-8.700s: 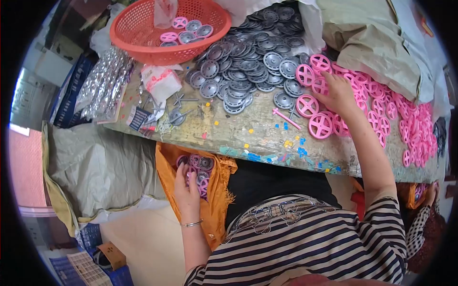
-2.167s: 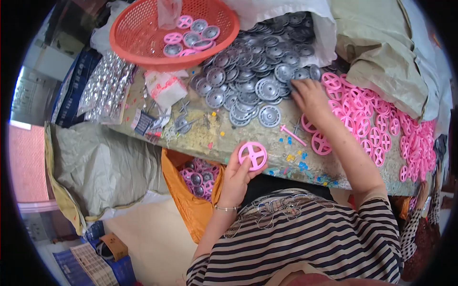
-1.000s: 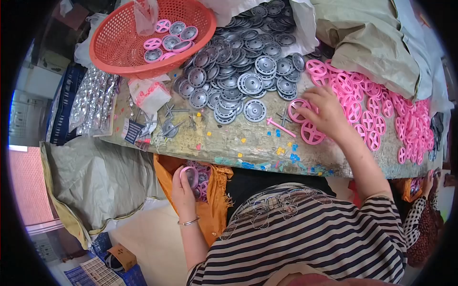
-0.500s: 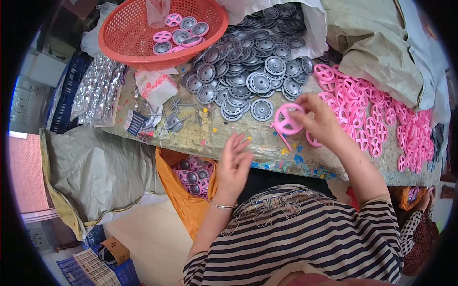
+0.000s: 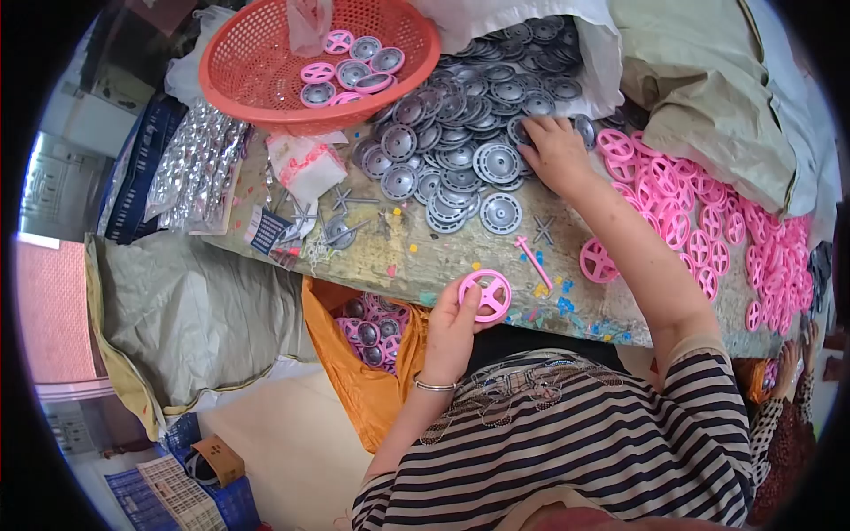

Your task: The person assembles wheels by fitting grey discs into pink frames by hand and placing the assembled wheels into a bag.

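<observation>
My left hand (image 5: 456, 332) is closed on a pink spoked ring (image 5: 485, 296), thumb on its face, just over the table's front edge. At the right side of a heap of grey slotted discs (image 5: 460, 159), my right hand (image 5: 556, 155) has its fingers bent round the edge of a grey disc (image 5: 521, 131); part of that disc is hidden. Between the hands, a pink rod (image 5: 533, 263) lies on the table beside a small grey cross-shaped piece (image 5: 544, 230). A single pink ring (image 5: 599, 260) lies below my right forearm.
A red-orange basket (image 5: 266, 113) at the back left holds pink-and-grey wheels. Pink rings (image 5: 677, 226) are heaped at the right by a grey-green sack (image 5: 708, 88). An orange bag (image 5: 350, 398) of wheels hangs below the table edge. Another person's hands (image 5: 786, 370) show at far right.
The pink ring has passed from my right hand into my left, which closed on it. My right hand has moved up to the grey discs. The pink rod now lies uncovered.
</observation>
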Action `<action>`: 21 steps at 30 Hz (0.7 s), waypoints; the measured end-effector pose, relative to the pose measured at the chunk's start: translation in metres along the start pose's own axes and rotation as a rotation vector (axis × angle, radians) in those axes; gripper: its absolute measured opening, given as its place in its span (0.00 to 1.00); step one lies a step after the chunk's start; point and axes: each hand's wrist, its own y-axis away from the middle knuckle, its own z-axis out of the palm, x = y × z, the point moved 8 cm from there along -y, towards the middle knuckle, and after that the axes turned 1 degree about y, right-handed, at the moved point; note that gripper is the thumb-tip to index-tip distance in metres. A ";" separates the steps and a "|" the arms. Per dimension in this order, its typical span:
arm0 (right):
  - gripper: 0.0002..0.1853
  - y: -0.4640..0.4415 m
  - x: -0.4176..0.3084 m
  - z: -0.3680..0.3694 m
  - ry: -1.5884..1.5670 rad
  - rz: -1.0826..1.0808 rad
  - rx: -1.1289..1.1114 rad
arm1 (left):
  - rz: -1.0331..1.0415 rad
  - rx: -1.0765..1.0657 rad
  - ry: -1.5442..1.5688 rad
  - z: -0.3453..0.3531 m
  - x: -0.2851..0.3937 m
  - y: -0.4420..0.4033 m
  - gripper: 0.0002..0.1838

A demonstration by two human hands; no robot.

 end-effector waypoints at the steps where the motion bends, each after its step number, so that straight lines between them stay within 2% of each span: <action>1: 0.14 -0.001 0.004 0.005 -0.007 -0.014 -0.009 | -0.022 -0.007 0.022 -0.001 -0.001 0.000 0.16; 3: 0.13 -0.003 0.007 0.010 -0.021 -0.038 -0.038 | -0.018 -0.021 0.071 -0.006 0.001 0.001 0.18; 4: 0.13 -0.007 0.018 0.011 -0.027 0.021 -0.131 | -0.015 -0.033 0.101 -0.007 0.003 0.002 0.19; 7: 0.14 -0.003 0.036 -0.016 -0.355 0.293 -0.020 | 0.014 -0.050 0.108 -0.009 0.012 0.000 0.19; 8: 0.14 -0.001 0.024 -0.027 -0.605 0.463 -0.199 | 0.032 -0.048 0.096 -0.008 0.015 -0.003 0.19; 10: 0.14 0.018 -0.013 -0.041 -0.781 0.543 -0.393 | 0.068 -0.058 0.097 -0.004 0.019 -0.008 0.20; 12: 0.14 0.048 -0.057 -0.046 -0.874 0.449 -0.460 | 0.104 -0.063 0.121 0.007 0.025 -0.012 0.20; 13: 0.12 0.059 -0.078 -0.051 -0.846 0.319 -0.388 | 0.122 -0.064 0.131 0.012 0.027 -0.013 0.20; 14: 0.12 0.066 -0.094 -0.052 -0.882 0.323 -0.469 | 0.135 -0.074 0.114 0.016 0.029 -0.014 0.20; 17: 0.13 0.075 -0.107 -0.052 -0.835 0.221 -0.355 | 0.160 -0.098 0.098 0.018 0.030 -0.012 0.21; 18: 0.16 0.076 -0.104 -0.053 -0.884 0.328 -0.372 | 0.157 -0.110 0.118 0.017 0.030 -0.011 0.21; 21: 0.16 0.080 -0.106 -0.049 -0.938 0.274 -0.393 | 0.194 -0.161 0.125 0.022 0.034 -0.005 0.22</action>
